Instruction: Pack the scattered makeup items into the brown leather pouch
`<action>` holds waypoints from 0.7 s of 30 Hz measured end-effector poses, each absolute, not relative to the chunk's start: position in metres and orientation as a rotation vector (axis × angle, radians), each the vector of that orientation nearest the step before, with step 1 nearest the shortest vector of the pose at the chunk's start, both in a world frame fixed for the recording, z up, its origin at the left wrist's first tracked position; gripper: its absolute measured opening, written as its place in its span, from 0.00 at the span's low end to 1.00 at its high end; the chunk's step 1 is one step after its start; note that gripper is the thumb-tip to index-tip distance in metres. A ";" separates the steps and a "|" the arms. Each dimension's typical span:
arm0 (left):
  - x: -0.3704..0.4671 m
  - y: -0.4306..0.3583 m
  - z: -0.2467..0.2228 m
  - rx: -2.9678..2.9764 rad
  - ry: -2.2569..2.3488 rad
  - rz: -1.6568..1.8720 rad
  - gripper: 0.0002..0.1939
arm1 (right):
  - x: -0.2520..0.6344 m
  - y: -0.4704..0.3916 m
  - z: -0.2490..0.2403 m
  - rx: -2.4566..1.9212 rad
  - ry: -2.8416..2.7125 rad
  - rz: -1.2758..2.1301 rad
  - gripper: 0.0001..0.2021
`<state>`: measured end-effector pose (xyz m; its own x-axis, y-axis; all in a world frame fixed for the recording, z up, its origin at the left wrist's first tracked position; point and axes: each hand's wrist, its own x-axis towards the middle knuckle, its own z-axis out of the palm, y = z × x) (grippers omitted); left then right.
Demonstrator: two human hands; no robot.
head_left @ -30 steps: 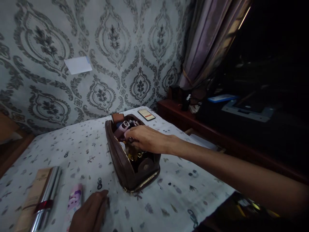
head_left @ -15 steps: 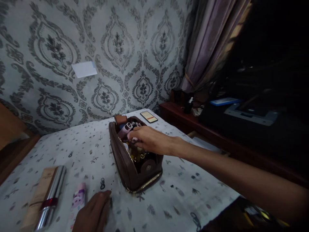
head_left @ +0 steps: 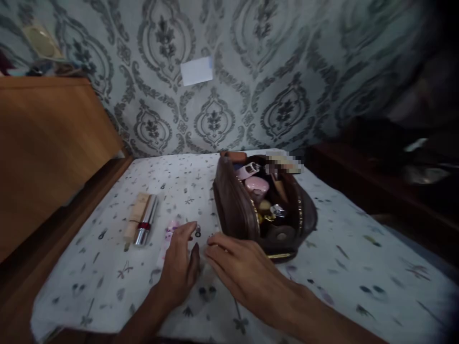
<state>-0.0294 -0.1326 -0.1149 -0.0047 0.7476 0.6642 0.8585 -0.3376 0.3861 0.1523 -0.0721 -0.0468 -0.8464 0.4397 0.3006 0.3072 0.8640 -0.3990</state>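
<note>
An unzipped dark brown bag (head_left: 234, 203) stands on the patterned white cloth (head_left: 186, 177). Inside it show a pink rounded item (head_left: 256, 186), a light pink tube (head_left: 247, 170) and a brush (head_left: 280, 188). My right hand (head_left: 244, 267) is in front of the bag, its fingers together, and whatever they may hold cannot be made out. Beside it my left hand (head_left: 179, 263) has thumb and fingers apart, nothing between them. It partly covers a pink-and-white tube (head_left: 163, 248). Farther left lie a beige box (head_left: 136, 217) and a silver tube with a red band (head_left: 146, 222), side by side.
A wooden cabinet (head_left: 53, 138) stands at the left. Behind the bag is a pixelated flat item (head_left: 285, 162). The patterned wall (head_left: 215, 119) bounds the far side, with a white card (head_left: 197, 71) on it. Dark furniture (head_left: 344, 177) is at the right.
My right hand has come out of the bag and down beside my left hand. My left hand's fingers have spread. The view has turned left, showing more of the cabinet.
</note>
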 end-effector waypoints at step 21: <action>-0.108 -0.148 -0.105 -1.785 -1.891 -0.814 0.16 | 0.075 -0.068 -0.134 -0.631 -2.274 0.904 0.11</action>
<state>-0.1082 -0.1484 -0.1047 -0.0927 0.7495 0.6555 0.9912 0.0073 0.1319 0.0753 -0.0676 -0.1343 -0.7038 0.6147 0.3560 0.2023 0.6539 -0.7290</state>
